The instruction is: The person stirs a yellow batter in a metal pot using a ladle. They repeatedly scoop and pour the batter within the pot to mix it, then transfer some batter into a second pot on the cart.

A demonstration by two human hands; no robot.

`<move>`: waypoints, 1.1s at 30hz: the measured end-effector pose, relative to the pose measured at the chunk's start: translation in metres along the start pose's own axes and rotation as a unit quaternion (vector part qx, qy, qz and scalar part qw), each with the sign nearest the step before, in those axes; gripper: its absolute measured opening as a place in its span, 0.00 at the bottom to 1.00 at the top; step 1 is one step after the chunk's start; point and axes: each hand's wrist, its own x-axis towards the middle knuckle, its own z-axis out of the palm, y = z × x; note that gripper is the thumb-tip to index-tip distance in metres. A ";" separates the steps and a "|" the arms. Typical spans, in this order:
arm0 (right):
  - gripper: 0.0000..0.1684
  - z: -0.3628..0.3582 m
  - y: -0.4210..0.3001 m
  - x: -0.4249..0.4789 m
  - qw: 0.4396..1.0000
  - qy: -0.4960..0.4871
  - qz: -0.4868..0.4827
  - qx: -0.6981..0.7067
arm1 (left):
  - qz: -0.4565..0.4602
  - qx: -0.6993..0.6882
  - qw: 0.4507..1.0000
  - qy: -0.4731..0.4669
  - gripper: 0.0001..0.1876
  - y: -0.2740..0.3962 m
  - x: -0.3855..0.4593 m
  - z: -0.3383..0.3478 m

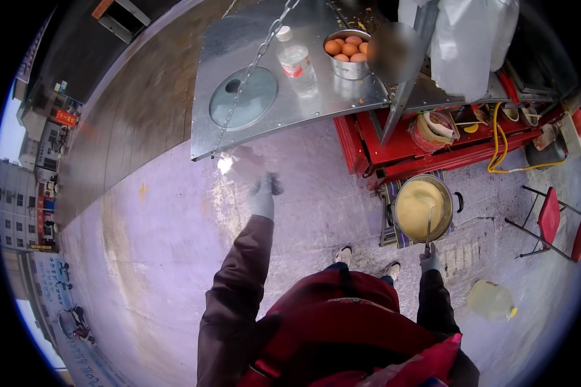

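My right hand point(430, 261), in a pale glove, grips the handle of a ladle point(429, 223). The ladle's head sits in thick, pale yellow batter point(414, 205), so its bowl is mostly hidden. A two-handled metal pot point(451, 220) holds the batter and rests on a folding stool with a striped fabric seat point(403, 240). My left hand point(263, 196), also gloved, reaches forward with curled fingers. A blurred, pale thin sheet point(239, 165), possibly plastic, extends from those fingers, below the corner of the metal counter point(244, 140).
On the counter are a round glass lid point(252, 104), a clear bottle point(298, 67) and a metal pot of eggs point(349, 70). A chain point(260, 51) hangs across it. Red shelving point(382, 140), a yellow hose point(496, 140), a folding chair point(549, 213) and a large jug point(489, 300) lie rightward.
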 end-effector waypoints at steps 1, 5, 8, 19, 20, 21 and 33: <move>0.38 -0.005 -0.005 -0.002 0.999 -0.013 0.021 -0.032 | 0.078 -0.007 0.997 0.013 0.15 0.030 0.018 -0.001; 0.37 -0.022 0.037 -0.018 0.984 -0.046 0.095 -0.144 | 0.175 0.047 0.980 0.080 0.11 0.112 0.129 -0.016; 0.36 -0.025 0.069 -0.051 0.984 0.022 0.095 -0.148 | 0.204 0.375 0.904 0.035 0.19 0.105 0.236 -0.022; 0.25 -0.064 0.024 -0.134 0.975 -0.049 0.212 -0.033 | 0.144 0.625 0.751 -0.155 0.21 0.050 0.344 -0.008; 0.25 -0.066 0.012 -0.136 0.974 -0.064 0.216 -0.038 | 0.131 0.599 0.778 -0.136 0.20 0.049 0.341 -0.011; 0.25 -0.067 0.004 -0.138 0.971 -0.076 0.222 -0.041 | 0.141 0.593 0.782 -0.131 0.19 0.049 0.340 -0.011; 0.25 -0.059 -0.007 -0.127 0.977 -0.120 0.153 -0.086 | 0.237 0.341 0.884 0.215 0.12 0.138 0.243 -0.021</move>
